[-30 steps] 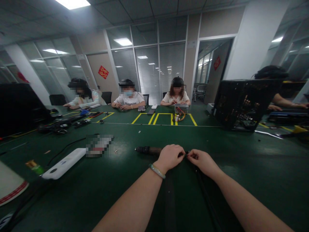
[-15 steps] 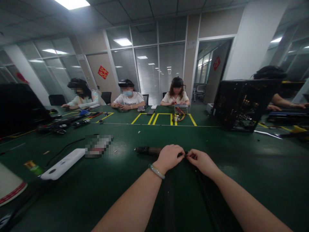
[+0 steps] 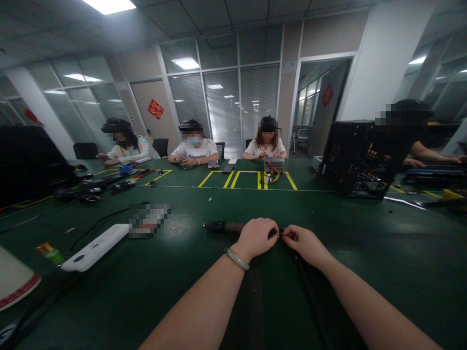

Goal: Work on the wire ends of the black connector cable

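A dark electric screwdriver (image 3: pixel 232 228) lies across the green table, its narrow black nose pointing left. My left hand (image 3: pixel 257 236), with a pale green bangle at the wrist, is closed around its rear part, hiding it. Fingertips of my right hand (image 3: pixel 301 243) pinch together just beside the left fingers, at the tool's tail end. A tiny shiny piece shows between the two hands, too small to name. From under my right hand a black cable (image 3: pixel 304 279) runs down toward the front edge; its end seems to be in the pinch.
Left of my hands lie a white power strip (image 3: pixel 98 248), a blurred-out flat object (image 3: pixel 149 221) and a small green bottle (image 3: pixel 51 253). A black computer case (image 3: pixel 350 160) stands at the back right. Several people sit across and to the right. Cables and tools (image 3: pixel 98 184) lie back left.
My hands keep nearly the same place and grip; the shiny piece between the fingertips has turned slightly. Across the table, people's hands have shifted a little.
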The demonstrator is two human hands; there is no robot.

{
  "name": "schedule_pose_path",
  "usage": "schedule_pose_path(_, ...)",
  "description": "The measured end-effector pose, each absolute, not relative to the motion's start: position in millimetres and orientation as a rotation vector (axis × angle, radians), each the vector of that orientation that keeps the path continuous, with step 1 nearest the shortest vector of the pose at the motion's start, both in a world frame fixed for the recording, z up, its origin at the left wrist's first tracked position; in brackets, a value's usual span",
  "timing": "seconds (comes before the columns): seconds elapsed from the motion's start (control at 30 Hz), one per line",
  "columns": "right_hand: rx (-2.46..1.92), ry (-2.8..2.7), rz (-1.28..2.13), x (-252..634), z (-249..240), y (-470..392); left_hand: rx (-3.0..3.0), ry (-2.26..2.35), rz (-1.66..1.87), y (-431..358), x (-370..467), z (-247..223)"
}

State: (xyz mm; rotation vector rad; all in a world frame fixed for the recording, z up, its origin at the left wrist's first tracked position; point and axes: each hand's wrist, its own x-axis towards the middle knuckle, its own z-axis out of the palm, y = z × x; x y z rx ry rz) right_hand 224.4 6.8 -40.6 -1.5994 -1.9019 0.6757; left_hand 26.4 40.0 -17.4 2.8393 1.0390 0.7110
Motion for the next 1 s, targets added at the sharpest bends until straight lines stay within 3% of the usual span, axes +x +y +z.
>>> schedule_pose_path(1.0, -1.6, -1.906, 0.674, 226.4, -43.9, 8.1, 2.846, 1.031, 0.701, 43.2, 26.9, -18.4)
